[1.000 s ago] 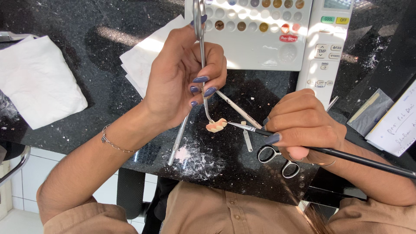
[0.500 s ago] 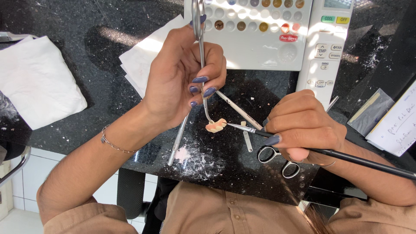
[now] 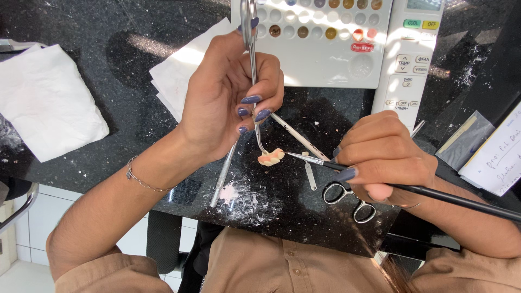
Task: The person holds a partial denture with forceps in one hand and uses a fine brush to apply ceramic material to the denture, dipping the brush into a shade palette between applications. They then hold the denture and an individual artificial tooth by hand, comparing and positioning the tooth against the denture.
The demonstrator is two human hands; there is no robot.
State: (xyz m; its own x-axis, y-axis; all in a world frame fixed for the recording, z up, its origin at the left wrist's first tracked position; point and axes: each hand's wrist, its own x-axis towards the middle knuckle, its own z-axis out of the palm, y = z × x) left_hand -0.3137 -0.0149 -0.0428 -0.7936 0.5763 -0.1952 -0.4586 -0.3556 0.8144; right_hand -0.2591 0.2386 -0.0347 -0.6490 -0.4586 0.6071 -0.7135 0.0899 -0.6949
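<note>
My left hand (image 3: 228,97) grips a long metal clamp tool (image 3: 253,76) whose curved tip holds a small pink and cream dental piece (image 3: 270,157) just above the black counter. My right hand (image 3: 382,160) holds a thin black-handled brush (image 3: 434,194), its fine tip touching the right side of the dental piece. Both hands meet near the middle of the view.
A white palette with coloured wells (image 3: 320,38) and a white control unit with buttons (image 3: 410,59) lie at the back. Folded white tissues (image 3: 46,103), more paper (image 3: 179,76), scissors (image 3: 347,198), loose metal tools (image 3: 223,176), white powder (image 3: 244,198) and a handwritten note (image 3: 502,157) lie around.
</note>
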